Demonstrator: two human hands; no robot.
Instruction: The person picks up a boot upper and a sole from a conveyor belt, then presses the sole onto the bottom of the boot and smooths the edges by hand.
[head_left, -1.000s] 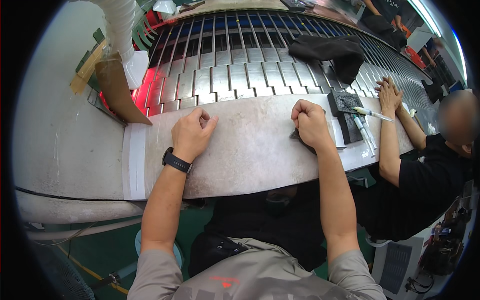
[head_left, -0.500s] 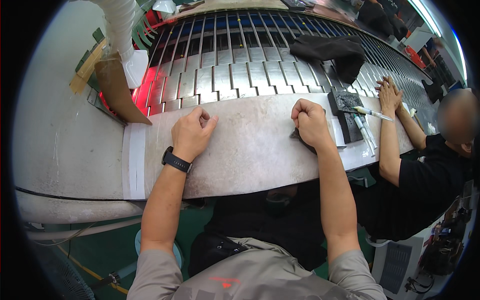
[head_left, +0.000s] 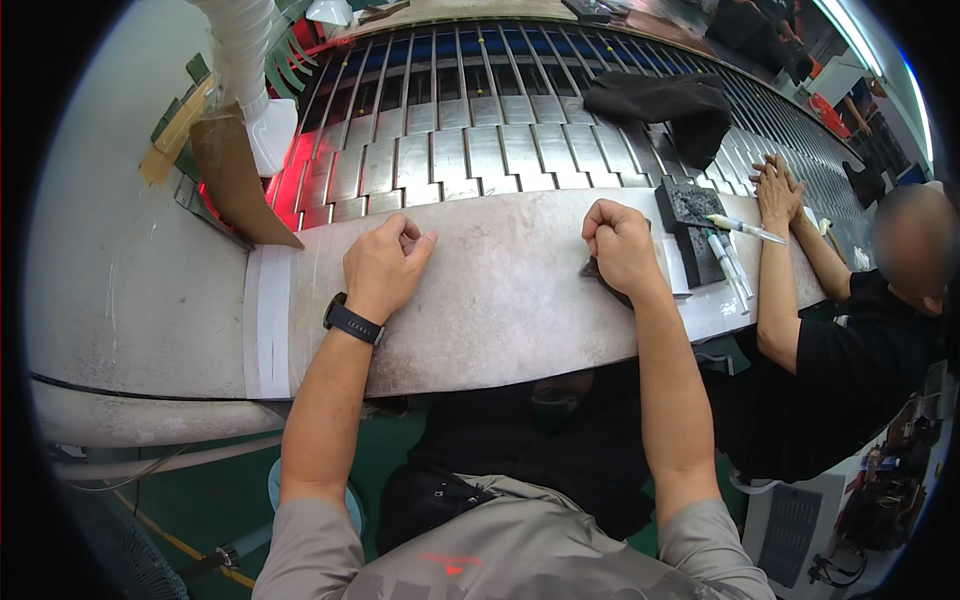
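My left hand (head_left: pixel 387 262), with a dark watch (head_left: pixel 353 322) on the wrist, rests on the pale worktop (head_left: pixel 490 290). Its fingers are curled in and the thumb lies alongside; I see nothing in it. Further right, my right hand (head_left: pixel 622 248) is closed into a fist on the same surface. A small dark piece (head_left: pixel 590 269) shows from beneath that fist, mostly hidden, and its kind cannot be made out. Just right of the fist lies a dark block (head_left: pixel 700 240) with several pens (head_left: pixel 738 265) on and beside it.
Beyond the worktop runs a conveyor of metal slats (head_left: pixel 460 155), with a black cloth (head_left: pixel 680 105) on it. A white hose (head_left: pixel 240 60) and a brown flap (head_left: pixel 230 180) stand at left. A co-worker's clasped hands (head_left: pixel 778 192) rest at right.
The conveyor's slats have shifted slightly to the right, and the black cloth has moved with them by a little. Both my hands have stayed where they were.
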